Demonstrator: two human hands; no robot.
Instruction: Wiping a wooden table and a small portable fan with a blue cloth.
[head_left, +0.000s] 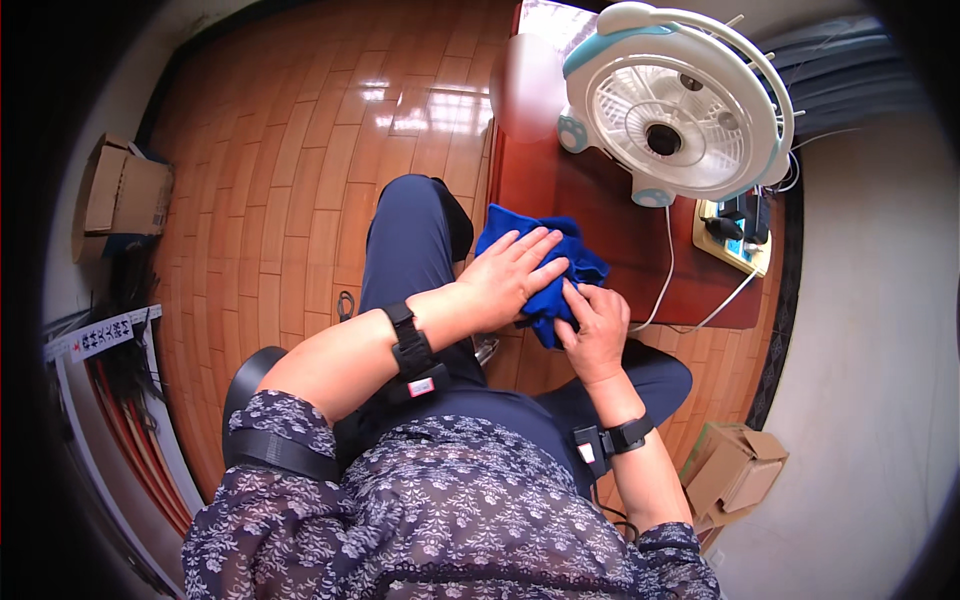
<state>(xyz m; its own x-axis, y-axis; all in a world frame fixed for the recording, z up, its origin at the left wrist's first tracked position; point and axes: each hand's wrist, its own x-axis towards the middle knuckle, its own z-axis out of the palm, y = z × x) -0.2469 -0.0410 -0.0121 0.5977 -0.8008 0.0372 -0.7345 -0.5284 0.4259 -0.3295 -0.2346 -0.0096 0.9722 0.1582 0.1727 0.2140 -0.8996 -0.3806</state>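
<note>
A crumpled blue cloth [548, 292] lies at the near left corner of the red-brown table, partly hanging over its edge. My left hand [512, 277] rests flat on top of it, fingers stretched out. From the right, my right hand [598, 327] pinches the cloth's near right part between thumb and curled fingers. Just beyond my hands stands a white electric fan [615, 110] with light-blue trim and paw-shaped feet. Its round front is turned up toward me, with a dark hub in the middle. Whatever lies under the cloth is hidden.
The red-brown table [640, 255] carries a cream power strip [708, 232] with black plugs at its right side. A white cord [670, 270] runs across the tabletop. Cardboard boxes [735, 470] sit at the lower right, and another box [125, 195] stands far left.
</note>
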